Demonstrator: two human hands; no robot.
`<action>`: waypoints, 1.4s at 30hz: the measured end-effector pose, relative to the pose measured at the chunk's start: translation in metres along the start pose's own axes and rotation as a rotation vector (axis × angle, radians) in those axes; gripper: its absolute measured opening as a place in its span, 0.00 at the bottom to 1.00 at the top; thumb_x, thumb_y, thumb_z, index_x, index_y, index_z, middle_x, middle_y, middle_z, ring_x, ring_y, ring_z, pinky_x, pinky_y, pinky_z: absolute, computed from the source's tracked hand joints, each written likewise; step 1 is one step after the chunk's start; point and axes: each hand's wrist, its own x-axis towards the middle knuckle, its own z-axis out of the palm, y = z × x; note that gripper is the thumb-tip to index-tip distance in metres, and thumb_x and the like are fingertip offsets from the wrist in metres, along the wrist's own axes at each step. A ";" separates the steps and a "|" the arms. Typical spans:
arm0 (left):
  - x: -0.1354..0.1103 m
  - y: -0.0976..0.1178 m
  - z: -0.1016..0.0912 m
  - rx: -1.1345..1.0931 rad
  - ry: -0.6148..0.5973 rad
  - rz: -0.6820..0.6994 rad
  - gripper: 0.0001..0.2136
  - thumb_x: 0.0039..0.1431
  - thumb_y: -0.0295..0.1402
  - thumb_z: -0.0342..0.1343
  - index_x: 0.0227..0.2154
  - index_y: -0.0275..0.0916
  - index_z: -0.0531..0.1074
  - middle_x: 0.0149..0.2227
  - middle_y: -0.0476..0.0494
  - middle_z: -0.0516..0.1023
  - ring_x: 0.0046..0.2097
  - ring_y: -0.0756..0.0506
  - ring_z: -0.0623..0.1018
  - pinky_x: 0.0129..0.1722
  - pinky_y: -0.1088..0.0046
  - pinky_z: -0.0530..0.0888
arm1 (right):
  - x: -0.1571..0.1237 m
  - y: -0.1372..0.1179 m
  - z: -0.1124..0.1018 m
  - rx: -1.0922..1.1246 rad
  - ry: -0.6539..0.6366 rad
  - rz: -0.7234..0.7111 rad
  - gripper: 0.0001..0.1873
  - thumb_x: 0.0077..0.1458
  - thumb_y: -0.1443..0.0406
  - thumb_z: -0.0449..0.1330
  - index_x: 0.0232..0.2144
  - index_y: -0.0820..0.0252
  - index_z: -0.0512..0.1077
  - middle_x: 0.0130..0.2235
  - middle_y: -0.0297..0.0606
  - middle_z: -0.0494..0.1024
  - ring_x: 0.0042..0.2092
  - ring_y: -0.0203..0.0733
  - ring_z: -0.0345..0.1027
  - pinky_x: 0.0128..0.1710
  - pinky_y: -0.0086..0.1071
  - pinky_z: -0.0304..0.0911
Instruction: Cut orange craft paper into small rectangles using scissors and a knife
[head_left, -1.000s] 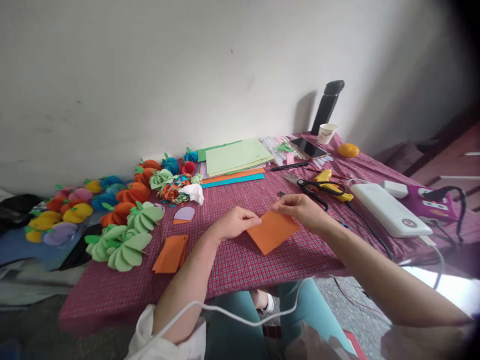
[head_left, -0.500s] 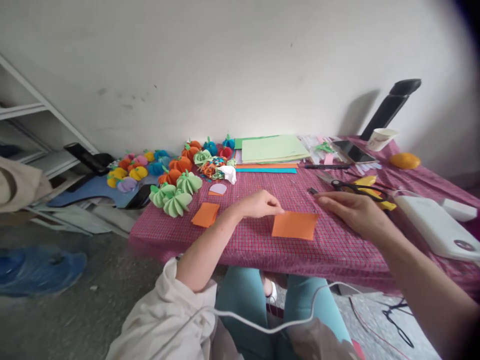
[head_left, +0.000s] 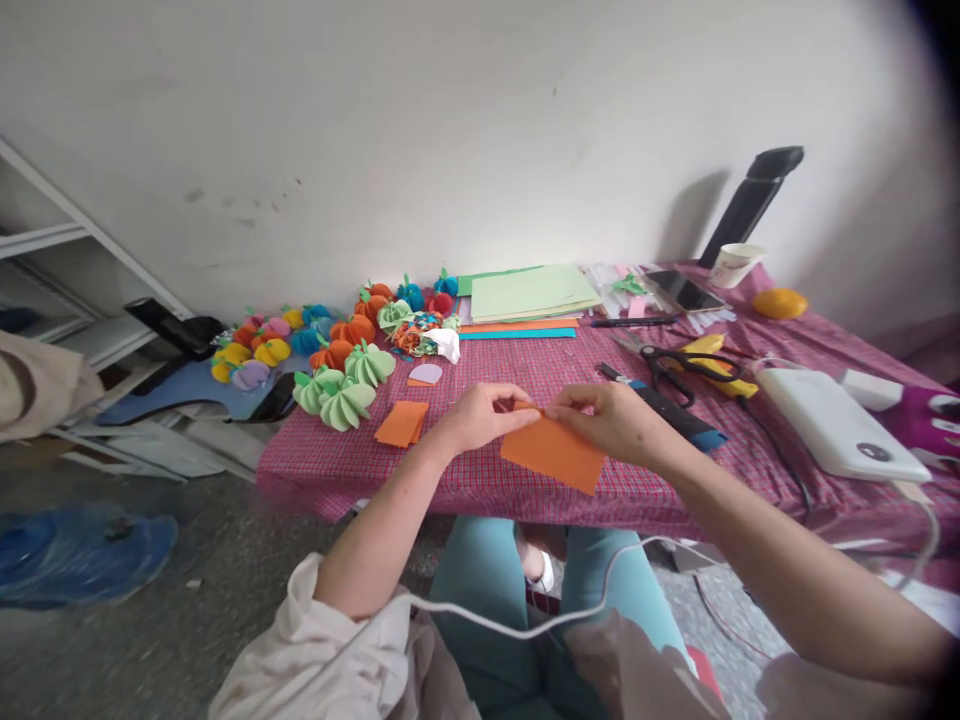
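Note:
A rectangular sheet of orange paper (head_left: 556, 458) is held tilted over the front of the table. My left hand (head_left: 489, 412) pinches its upper left edge between thumb and fingers. Close beside it, my right hand (head_left: 600, 412) pinches the same upper edge further right. A small stack of orange paper pieces (head_left: 403, 424) lies left of my left hand. Behind that stack rests a rounded lilac paper piece (head_left: 426, 373) on an orange one. Just right of my right hand lies a dark tool with a blue end (head_left: 686, 425), partly hidden by the hand.
Several folded paper pumpkins (head_left: 349, 403) crowd the left side. Green paper sheets (head_left: 532, 293) lie at the back. Black scissors (head_left: 667, 372), a yellow object (head_left: 712, 362), a white power bank (head_left: 840, 425), a phone (head_left: 684, 292), a paper cup (head_left: 736, 265) and an orange fruit (head_left: 780, 303) are on the right.
My right hand has moved left from beside the dark tool and now grips the orange paper too. The sheet has been lifted and tilted, and the tool now lies uncovered.

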 end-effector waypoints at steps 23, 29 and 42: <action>0.058 -0.037 -0.016 0.087 -0.357 -0.219 0.16 0.47 0.44 0.54 0.29 0.34 0.74 0.27 0.46 0.76 0.28 0.49 0.73 0.25 0.77 0.66 | -0.050 0.047 -0.011 -0.284 0.139 0.057 0.11 0.53 0.63 0.51 0.35 0.59 0.71 0.35 0.38 0.75 0.37 0.40 0.66 0.38 0.31 0.58; 0.068 -0.043 -0.013 0.464 -0.037 0.116 0.20 0.49 0.38 0.54 0.47 0.41 0.67 0.48 0.43 0.70 0.48 0.45 0.69 0.48 0.67 0.64 | -0.050 0.084 -0.033 -0.717 0.255 0.182 0.18 0.53 0.59 0.51 0.43 0.63 0.68 0.40 0.47 0.73 0.43 0.48 0.63 0.43 0.39 0.56; -0.002 -0.037 -0.005 0.571 -0.049 0.230 0.15 0.57 0.30 0.43 0.47 0.43 0.67 0.51 0.48 0.68 0.52 0.49 0.67 0.53 0.67 0.64 | -0.045 0.110 -0.037 -0.817 0.171 0.234 0.19 0.51 0.58 0.52 0.44 0.61 0.67 0.37 0.44 0.73 0.39 0.46 0.62 0.39 0.36 0.57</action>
